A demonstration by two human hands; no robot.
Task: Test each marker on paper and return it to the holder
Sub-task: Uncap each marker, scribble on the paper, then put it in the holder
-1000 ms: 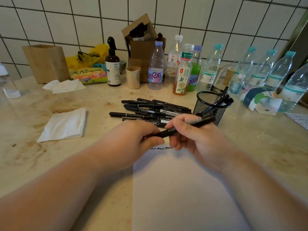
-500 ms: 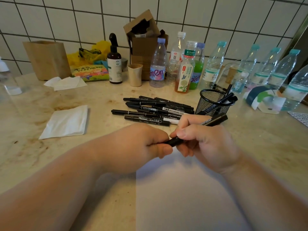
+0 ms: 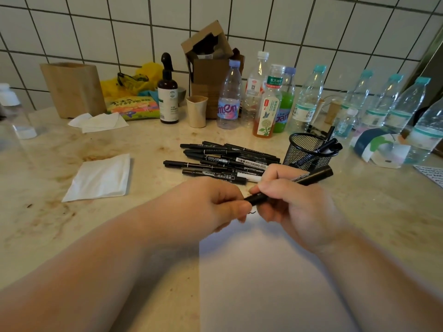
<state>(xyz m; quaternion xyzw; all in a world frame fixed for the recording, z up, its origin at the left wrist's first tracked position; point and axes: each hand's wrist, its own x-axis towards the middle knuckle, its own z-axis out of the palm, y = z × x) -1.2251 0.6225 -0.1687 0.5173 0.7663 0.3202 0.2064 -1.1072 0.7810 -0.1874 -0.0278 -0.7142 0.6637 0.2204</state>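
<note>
While my right hand (image 3: 297, 202) grips the black marker (image 3: 311, 178) over the paper (image 3: 263, 283), left hand (image 3: 213, 204) pinches its near end (cap or tip, can't tell); mesh holder (image 3: 304, 152) sits just behind w/ loose markers (image 3: 223, 159) beside.

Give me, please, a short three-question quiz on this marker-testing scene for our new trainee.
1. True or false: the mesh holder is empty.
2. Which hand grips the marker by its barrel: A left, B right?
3. Where do the loose markers lie relative to the paper?

Key: 1 false, markers stand in it. 2 B, the right hand; the left hand pinches its near end. 3 Beyond it, on the counter.
</note>
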